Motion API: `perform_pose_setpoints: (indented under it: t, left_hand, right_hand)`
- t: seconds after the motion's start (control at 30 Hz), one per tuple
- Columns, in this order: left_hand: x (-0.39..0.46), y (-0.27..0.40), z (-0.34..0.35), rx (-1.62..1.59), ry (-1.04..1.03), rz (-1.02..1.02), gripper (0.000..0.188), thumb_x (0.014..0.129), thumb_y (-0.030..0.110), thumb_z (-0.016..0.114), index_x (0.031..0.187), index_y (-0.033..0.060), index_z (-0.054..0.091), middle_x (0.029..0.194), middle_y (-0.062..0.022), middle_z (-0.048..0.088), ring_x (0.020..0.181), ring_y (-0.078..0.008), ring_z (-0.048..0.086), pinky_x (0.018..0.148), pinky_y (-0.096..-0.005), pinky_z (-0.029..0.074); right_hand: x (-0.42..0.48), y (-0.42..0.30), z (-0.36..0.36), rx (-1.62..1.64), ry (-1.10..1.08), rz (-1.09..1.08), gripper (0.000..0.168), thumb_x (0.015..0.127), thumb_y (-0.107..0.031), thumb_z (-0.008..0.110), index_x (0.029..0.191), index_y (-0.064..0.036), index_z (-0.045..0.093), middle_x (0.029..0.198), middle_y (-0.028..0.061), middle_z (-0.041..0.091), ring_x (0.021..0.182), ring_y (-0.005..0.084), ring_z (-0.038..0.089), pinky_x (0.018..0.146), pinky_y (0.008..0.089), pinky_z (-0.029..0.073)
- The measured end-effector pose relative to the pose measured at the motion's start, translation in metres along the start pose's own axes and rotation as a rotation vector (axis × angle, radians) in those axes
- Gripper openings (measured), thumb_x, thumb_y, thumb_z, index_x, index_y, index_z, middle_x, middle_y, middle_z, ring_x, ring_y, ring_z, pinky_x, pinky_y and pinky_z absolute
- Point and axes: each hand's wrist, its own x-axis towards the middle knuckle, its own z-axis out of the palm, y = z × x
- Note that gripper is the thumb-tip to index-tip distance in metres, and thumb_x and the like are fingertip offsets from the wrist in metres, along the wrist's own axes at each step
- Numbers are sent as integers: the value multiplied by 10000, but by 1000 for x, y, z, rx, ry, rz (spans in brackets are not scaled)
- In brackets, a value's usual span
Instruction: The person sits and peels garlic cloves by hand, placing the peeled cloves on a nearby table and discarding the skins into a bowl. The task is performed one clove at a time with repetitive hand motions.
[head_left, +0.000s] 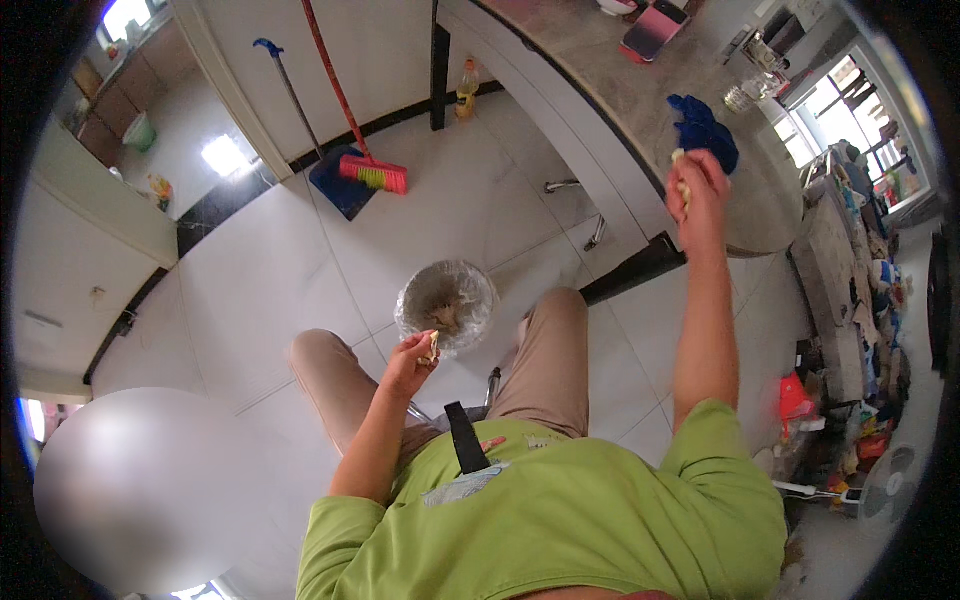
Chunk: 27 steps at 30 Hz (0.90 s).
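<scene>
Just above the near rim of a plastic-lined waste bin (405, 300), my left hand (411, 364) pinches a small pale piece (433, 346), too small to name. Some brownish scraps (444, 315) lie inside the bin, which stands on the floor in front of my knees. My right hand (699, 187) is raised over the table edge at the right, its fingers curled around pale pieces (683, 191) that I cannot identify. Right behind that hand, a dark blue cloth-like item (701, 127) rests on the table (600, 90).
A pink phone-like object (654, 30) and a clear glass vessel (742, 97) are on the table. A red-handled broom (375, 174) and blue dustpan (341, 184) lean by the wall. A bottle (466, 90) stands near a black table leg. A cluttered rack (832, 277) and fan (892, 484) are at the right.
</scene>
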Motion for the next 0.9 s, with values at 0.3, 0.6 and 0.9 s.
perform_pose_setpoints:
  t: [0.3, 0.6, 0.9]
  left_hand:
    - [-37, -4, 36, -97, -14, 130, 221, 833, 105, 539, 1034, 17, 511, 808, -45, 525, 695, -159, 512, 555, -251, 422]
    - [-55, -16, 55, -152, -64, 162, 216, 844, 109, 527, 1046, 37, 501, 824, -43, 510, 700, -139, 504, 565, -239, 432]
    - [-71, -16, 46, -136, -222, 201, 183, 837, 93, 525, 1014, 44, 526, 852, -29, 537, 723, -148, 526, 633, -260, 459]
  right_hand:
    - [56, 26, -67, -1551, 141, -352, 196, 789, -202, 506, 923, -61, 527, 886, 140, 566, 805, 309, 567, 663, 420, 468]
    - [44, 15, -61, -1526, 166, -240, 286, 821, -266, 477, 1049, -100, 527, 1066, 103, 513, 1052, 294, 459, 859, 487, 377]
    - [37, 17, -63, -1481, 257, -297, 342, 835, -374, 450, 995, -88, 547, 1083, 96, 504, 1033, 292, 475, 829, 498, 397]
